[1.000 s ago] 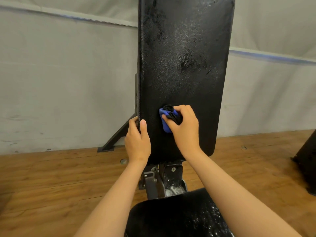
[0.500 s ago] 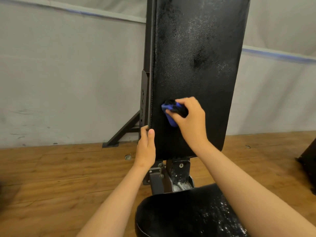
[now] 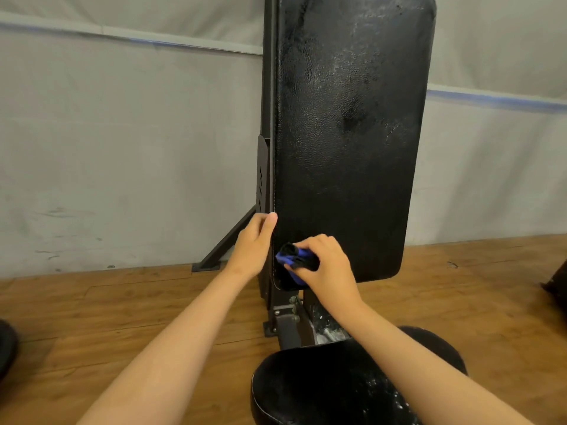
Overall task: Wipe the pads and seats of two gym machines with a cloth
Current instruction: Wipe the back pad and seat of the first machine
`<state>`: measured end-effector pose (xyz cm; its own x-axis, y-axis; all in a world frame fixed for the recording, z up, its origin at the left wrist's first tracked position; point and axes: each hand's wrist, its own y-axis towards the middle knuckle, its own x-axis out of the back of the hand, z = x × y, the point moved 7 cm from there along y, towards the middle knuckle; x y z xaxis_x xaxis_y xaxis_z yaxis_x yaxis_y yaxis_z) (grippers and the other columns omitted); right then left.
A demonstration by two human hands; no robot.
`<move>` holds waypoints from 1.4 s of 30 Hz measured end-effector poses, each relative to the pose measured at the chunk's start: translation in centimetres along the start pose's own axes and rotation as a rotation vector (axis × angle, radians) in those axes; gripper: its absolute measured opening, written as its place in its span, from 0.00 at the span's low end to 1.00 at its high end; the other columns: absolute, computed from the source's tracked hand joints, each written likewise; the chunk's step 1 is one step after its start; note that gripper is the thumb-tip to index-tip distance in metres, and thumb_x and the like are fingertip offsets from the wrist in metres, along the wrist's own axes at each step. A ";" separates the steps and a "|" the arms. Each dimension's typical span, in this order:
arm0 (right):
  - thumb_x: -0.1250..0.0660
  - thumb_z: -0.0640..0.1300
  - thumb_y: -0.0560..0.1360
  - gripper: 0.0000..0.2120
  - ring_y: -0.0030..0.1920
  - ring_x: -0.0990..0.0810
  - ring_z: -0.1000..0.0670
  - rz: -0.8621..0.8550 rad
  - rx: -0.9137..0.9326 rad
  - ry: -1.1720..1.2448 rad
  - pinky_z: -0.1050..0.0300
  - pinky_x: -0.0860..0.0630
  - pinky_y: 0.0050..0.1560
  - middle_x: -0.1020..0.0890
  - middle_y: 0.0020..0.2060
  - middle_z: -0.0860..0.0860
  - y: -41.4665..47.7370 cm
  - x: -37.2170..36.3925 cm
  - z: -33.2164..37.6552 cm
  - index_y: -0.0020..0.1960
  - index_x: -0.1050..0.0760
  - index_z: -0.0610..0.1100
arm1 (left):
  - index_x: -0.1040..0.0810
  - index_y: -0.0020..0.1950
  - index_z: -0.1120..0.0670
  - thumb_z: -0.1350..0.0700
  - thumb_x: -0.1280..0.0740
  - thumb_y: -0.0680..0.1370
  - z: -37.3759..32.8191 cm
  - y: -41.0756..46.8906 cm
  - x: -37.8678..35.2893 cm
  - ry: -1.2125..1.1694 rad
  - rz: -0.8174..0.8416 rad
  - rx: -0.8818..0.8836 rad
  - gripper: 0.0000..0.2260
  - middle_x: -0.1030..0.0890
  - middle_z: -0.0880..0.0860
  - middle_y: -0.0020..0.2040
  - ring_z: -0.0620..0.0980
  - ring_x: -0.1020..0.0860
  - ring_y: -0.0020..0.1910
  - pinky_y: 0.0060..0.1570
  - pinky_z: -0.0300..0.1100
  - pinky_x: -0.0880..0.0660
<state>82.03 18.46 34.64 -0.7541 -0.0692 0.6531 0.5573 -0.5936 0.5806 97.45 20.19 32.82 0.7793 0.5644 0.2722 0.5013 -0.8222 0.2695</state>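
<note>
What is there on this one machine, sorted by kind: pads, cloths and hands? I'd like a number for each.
Hands: 2, the left hand gripping the pad's edge, and the right hand
Pads: 2, the back pad and the seat
Cloths: 1, the cloth, bunched in the right hand's fingers
Total: 5

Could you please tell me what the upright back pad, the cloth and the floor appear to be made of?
The back pad: likely black vinyl or faux leather; pebbled grain, sheen, stitched edge. The cloth: soft blue-and-black fabric, maybe microfibre; it bunches in the right hand. The floor: wood or wood-look laminate; grain and plank seams show.
</note>
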 end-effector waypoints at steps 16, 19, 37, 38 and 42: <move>0.27 0.50 0.71 0.12 0.44 0.27 0.57 -0.136 -0.163 0.091 0.64 0.28 0.44 0.27 0.42 0.56 0.2 -1.0 0.5 0.46 0.30 0.49 | 0.50 0.78 0.53 0.38 0.38 0.76 -3.8 1.8 -1.0 -0.007 0.063 0.016 0.38 0.41 0.55 0.77 0.55 0.41 0.75 0.71 0.49 0.41; 0.27 0.50 0.70 0.12 0.44 0.27 0.58 -0.129 -0.174 0.053 0.65 0.29 0.44 0.27 0.43 0.57 0.1 0.4 -1.0 0.46 0.29 0.50 | 0.46 0.77 0.50 0.27 0.37 0.68 -3.9 1.6 -0.9 -0.021 0.066 0.016 0.46 0.37 0.54 0.76 0.55 0.37 0.74 0.71 0.55 0.38; 0.26 0.46 0.70 0.10 0.44 0.25 0.58 -0.251 -0.236 0.127 0.67 0.29 0.43 0.24 0.43 0.54 -0.1 5.5 -6.3 0.46 0.26 0.48 | 0.32 0.71 0.51 0.21 0.45 0.64 -3.1 0.5 -1.6 -0.067 -0.322 -0.033 0.46 0.24 0.50 0.66 0.50 0.27 0.65 0.64 0.54 0.28; 0.26 0.45 0.70 0.09 0.44 0.24 0.57 -0.304 -0.276 0.165 0.67 0.29 0.43 0.23 0.43 0.52 0.0 6.9 -7.5 0.46 0.26 0.47 | 0.32 0.71 0.51 0.21 0.45 0.64 -3.3 0.4 -1.5 -0.062 -0.328 -0.048 0.45 0.24 0.50 0.65 0.50 0.26 0.64 0.64 0.53 0.27; 0.27 0.45 0.72 0.09 0.44 0.23 0.50 -0.458 -0.429 0.225 0.65 0.29 0.41 0.22 0.44 0.46 0.5 10.2 -10.6 0.46 0.25 0.42 | 0.32 0.70 0.52 0.21 0.48 0.65 -3.1 0.1 -1.7 -0.008 -0.359 -0.049 0.46 0.23 0.51 0.63 0.50 0.25 0.62 0.61 0.51 0.25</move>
<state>70.92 8.97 36.41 -0.9617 0.1278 0.2423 0.0108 -0.8661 0.4998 95.04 19.36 35.28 0.5599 0.8158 0.1448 0.7250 -0.5670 0.3909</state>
